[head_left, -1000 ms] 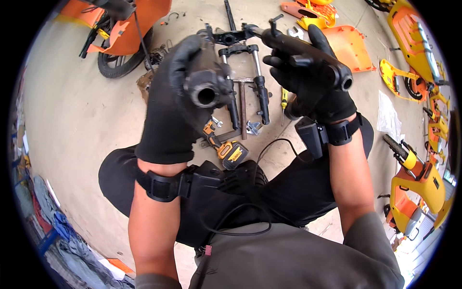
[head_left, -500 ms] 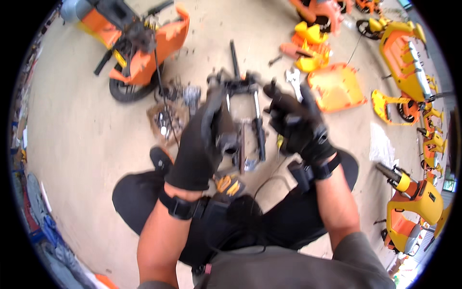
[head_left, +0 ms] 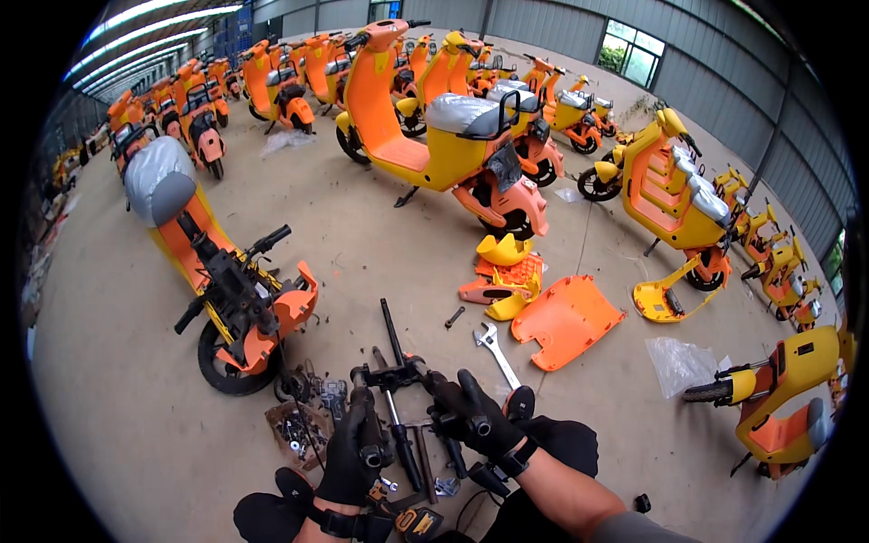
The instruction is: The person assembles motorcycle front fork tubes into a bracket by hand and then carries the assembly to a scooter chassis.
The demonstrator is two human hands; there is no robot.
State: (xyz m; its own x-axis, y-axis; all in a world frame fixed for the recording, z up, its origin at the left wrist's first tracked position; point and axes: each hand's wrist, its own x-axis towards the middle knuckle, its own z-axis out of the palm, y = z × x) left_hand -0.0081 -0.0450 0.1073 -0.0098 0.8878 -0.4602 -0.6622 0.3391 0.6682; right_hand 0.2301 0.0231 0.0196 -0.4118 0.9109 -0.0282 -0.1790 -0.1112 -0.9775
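Observation:
My left hand (head_left: 348,463), in a black glove, is closed around a black tubular part (head_left: 369,430) whose round, hollow end points back toward me. Closed in the same way, my right hand (head_left: 484,425) grips a second black tubular part (head_left: 477,423), its round end also facing me. Whether the two join beyond the hands I cannot make out. Under and between them a scooter front fork (head_left: 403,443) lies on the floor, its steering stem (head_left: 391,333) pointing away. A yellow and black power tool (head_left: 418,523) lies close to my lap.
Left of my hands are a box of small metal parts (head_left: 297,436) and a partly stripped scooter (head_left: 235,290). An adjustable wrench (head_left: 498,356) and an orange body panel (head_left: 568,321) lie to the right. Orange and yellow scooters (head_left: 425,136) stand in rows farther off.
The view has tilted up, bringing the rows of scooters and the walls into sight. My hands now appear lower in the picture and closer together, both still closed.

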